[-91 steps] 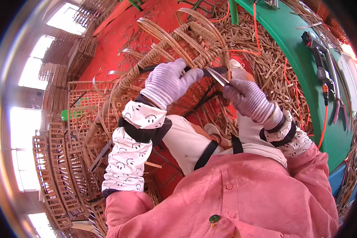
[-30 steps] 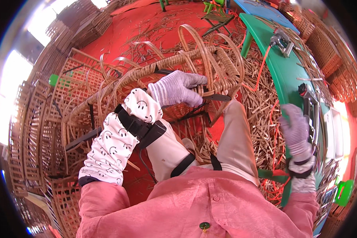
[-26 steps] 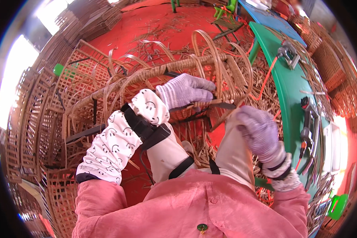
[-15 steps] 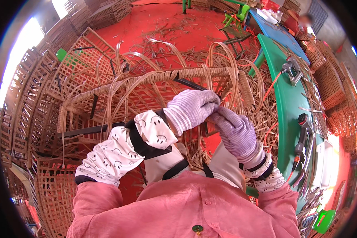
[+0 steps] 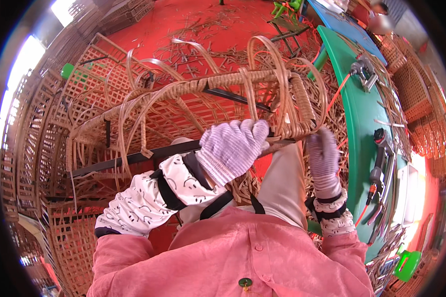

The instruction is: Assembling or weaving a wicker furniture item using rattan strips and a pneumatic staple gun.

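Observation:
A woven rattan basket (image 5: 183, 89) lies tilted across my lap, its rim wrapped in strips at the far side and right corner. Long loose strip loops (image 5: 281, 74) arch up from it. Along the near edge runs a bare black frame bar (image 5: 171, 151). My left hand (image 5: 234, 148), in a striped lilac glove, has its fingers curled over this edge close to the wrapped right part. Just right of the basket's corner is my right hand (image 5: 325, 157), gloved alike and smeared by motion. Whether a strip is in its fingers cannot be made out.
On the right stands a green table (image 5: 354, 128) bearing a power drill (image 5: 364, 73) and another long power tool (image 5: 378, 168) with orange cords. A blue table (image 5: 349, 25) and a person are beyond. Stacked baskets (image 5: 32, 143) line the left. Strip scraps (image 5: 198, 54) litter the red floor.
My hands were together at the basket's near edge and are now apart. The right has swung right to the corner; the left has turned and shifted slightly down. The basket appears a little higher in view.

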Demonstrator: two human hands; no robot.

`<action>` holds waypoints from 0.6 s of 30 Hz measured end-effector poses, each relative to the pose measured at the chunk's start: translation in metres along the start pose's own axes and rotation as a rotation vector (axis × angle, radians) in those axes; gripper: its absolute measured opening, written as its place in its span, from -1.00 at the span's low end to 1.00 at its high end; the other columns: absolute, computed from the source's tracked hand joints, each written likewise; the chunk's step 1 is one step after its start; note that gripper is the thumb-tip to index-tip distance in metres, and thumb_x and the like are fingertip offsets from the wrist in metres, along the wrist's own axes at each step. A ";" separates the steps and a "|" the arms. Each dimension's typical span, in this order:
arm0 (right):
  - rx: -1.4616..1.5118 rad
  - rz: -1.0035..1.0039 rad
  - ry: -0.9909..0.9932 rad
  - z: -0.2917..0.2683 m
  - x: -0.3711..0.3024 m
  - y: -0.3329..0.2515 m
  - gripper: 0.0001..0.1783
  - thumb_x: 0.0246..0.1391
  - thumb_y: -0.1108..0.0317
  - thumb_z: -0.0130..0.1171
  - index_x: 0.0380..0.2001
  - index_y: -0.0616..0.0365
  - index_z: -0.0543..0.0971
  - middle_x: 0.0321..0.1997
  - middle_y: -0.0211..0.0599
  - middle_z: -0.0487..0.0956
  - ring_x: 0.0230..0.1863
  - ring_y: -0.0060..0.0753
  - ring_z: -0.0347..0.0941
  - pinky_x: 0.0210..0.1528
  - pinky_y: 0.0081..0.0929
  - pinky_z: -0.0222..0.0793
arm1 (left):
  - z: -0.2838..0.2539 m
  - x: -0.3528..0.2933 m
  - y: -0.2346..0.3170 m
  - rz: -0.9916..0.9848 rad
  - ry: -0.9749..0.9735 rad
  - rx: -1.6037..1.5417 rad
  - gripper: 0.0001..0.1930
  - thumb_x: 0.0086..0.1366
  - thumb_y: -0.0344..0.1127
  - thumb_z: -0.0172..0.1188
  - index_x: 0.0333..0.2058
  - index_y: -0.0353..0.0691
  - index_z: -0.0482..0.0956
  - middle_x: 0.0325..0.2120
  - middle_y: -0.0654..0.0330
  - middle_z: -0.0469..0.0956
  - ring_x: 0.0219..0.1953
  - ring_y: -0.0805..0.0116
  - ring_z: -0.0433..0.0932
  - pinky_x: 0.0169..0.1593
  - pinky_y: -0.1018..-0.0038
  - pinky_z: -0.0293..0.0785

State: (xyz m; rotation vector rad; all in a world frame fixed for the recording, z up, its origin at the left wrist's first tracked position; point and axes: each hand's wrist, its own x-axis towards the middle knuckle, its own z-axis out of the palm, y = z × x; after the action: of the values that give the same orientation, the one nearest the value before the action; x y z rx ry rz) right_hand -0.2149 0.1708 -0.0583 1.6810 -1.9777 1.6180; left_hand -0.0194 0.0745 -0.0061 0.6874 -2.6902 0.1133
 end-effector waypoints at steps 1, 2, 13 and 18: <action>0.127 0.122 -0.111 0.004 -0.002 0.005 -0.83 -0.03 0.51 0.05 -0.30 0.26 0.46 -0.43 -0.19 0.47 -0.40 -0.22 0.43 -0.33 -0.41 0.37 | 0.003 0.001 0.002 -0.013 0.025 0.037 -0.64 0.05 -0.09 0.15 -0.25 -0.19 0.38 -0.50 0.16 0.46 -0.49 0.19 0.51 -0.52 0.33 0.44; -0.056 0.022 -0.098 0.002 -0.001 0.008 -0.83 -0.03 0.45 0.08 -0.32 0.27 0.47 -0.42 -0.12 0.46 -0.43 -0.15 0.43 -0.37 -0.38 0.35 | 0.002 0.003 0.001 -0.021 0.000 0.014 -0.63 0.02 -0.12 0.18 -0.25 -0.19 0.37 -0.49 0.16 0.46 -0.47 0.19 0.51 -0.50 0.33 0.45; 0.094 -0.302 -0.237 0.050 0.049 -0.094 -0.72 -0.09 0.38 0.16 -0.25 0.22 0.48 -0.33 -0.09 0.50 -0.34 -0.09 0.45 -0.31 -0.34 0.38 | -0.068 -0.053 -0.078 -0.332 0.346 0.309 -0.76 -0.15 -0.31 0.26 -0.42 -0.05 0.45 -0.58 0.17 0.44 -0.56 0.13 0.46 -0.50 0.33 0.38; 0.714 -0.331 -0.367 0.075 0.023 -0.069 -0.70 -0.11 0.52 0.11 -0.20 0.23 0.46 -0.32 -0.12 0.49 -0.30 -0.16 0.46 -0.27 -0.40 0.40 | -0.140 -0.174 -0.166 -0.393 0.614 -0.128 -0.69 -0.03 -0.45 0.27 -0.25 -0.26 0.48 -0.38 0.17 0.51 -0.36 0.38 0.50 -0.27 0.51 0.42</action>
State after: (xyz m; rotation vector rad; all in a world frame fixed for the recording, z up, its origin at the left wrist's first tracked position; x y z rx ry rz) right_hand -0.1327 0.1122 -0.0324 2.5332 -1.1515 2.1361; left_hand 0.2474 0.0301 0.0590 0.9445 -1.9287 0.0399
